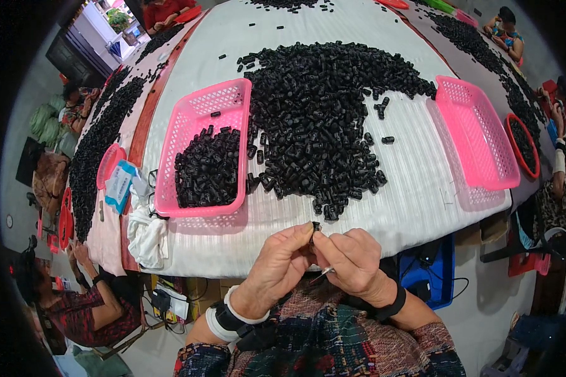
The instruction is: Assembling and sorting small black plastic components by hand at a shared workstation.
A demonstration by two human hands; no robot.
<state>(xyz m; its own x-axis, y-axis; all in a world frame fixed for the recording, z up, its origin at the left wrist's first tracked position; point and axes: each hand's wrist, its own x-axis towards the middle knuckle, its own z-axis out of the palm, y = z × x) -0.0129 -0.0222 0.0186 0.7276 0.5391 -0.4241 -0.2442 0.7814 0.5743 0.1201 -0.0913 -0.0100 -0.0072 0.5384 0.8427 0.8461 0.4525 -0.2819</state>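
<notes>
Before my chest, just off the near edge of the table, both hands meet on a small black plastic cylinder (316, 227). My left hand (275, 269) is closed, pinching it between thumb and fingertips. My right hand (352, 261) is closed too, its thumb and forefinger touching the same piece. A thin silver metal object (324, 274) sticks out below my right fingers; its kind cannot be made out. Just beyond my fingertips begins a large pile of similar black cylinders (314, 132) on the white cloth.
Left of the pile stands a pink basket (202, 210) partly filled with black pieces; a tilted pink basket (484, 144) is at right. A white cloth (148, 239) and a blue-white packet (121, 185) lie at left. Several people sit around, and a blue crate (445, 270) sits below the table.
</notes>
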